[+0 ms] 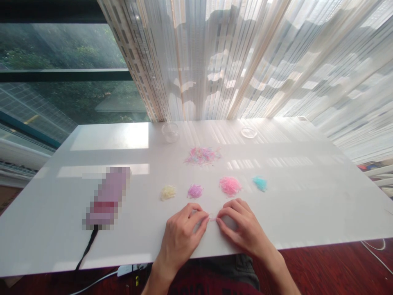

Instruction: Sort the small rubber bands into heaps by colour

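Observation:
My left hand (pixel 186 227) and my right hand (pixel 242 223) face each other just above the table near its front edge, thumb and fingertips pinched. A thin pale pink elastic band (pixel 213 219) spans the small gap between them, one end in each pinch. Beyond the hands lie sorted heaps of small thin bands: a yellow pile (pixel 168 192), a purple pile (pixel 195 191), a pink pile (pixel 230 186) and a turquoise pile (pixel 260 183). Farther back is a mixed-colour heap (pixel 203 155).
A clear round container (pixel 170 132) and a clear lid (pixel 249 132) sit at the back of the white table (pixel 307 205). A blurred-out purple object (pixel 107 196) with a black strap (pixel 87 250) lies at left. Sheer curtains (pixel 215 61) hang behind.

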Demonstrator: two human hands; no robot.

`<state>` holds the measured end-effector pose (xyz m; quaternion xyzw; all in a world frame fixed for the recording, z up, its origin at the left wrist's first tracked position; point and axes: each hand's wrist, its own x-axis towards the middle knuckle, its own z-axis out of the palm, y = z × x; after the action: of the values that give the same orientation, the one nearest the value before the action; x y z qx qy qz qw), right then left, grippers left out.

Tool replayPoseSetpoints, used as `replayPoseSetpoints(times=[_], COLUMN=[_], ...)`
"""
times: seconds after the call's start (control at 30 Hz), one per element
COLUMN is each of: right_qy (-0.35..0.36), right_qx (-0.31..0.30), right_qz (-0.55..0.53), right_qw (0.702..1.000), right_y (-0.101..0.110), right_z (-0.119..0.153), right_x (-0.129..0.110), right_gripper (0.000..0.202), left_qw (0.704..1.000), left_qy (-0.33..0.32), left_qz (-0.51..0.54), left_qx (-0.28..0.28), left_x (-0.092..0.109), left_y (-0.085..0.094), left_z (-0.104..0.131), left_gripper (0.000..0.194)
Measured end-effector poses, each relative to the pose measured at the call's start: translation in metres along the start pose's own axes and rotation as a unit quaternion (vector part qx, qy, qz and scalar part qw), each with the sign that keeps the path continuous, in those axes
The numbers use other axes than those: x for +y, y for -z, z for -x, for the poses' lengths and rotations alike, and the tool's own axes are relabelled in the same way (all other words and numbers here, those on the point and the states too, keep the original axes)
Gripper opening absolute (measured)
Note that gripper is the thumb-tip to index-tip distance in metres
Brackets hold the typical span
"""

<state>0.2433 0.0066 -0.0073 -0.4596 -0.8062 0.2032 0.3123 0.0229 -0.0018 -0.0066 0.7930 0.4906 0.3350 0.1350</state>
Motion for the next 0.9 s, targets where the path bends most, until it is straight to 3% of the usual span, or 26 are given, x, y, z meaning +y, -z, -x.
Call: replayPoseSetpoints(times=[0.47, 0.9], right_qy=[-0.002, -0.001], right_qx=[0.002, -0.003], right_qz=[-0.066, -0.060], right_qw=[0.998, 0.998], right_y=[-0.003, -0.006], right_z=[-0.002, 0.000], right_x=[-0.011, -0.011], right_gripper=[0.010, 0.015], left_qw=[0.998, 0.994], left_qy=[-0.012, -0.013], left_qz=[0.061, 0.109], left_qx=[-0.006, 0.013], left_x=[-0.001, -0.001], left_y=[0.005, 0.007], left_z=[0.001, 0.000], left_gripper=[0.012, 0.014])
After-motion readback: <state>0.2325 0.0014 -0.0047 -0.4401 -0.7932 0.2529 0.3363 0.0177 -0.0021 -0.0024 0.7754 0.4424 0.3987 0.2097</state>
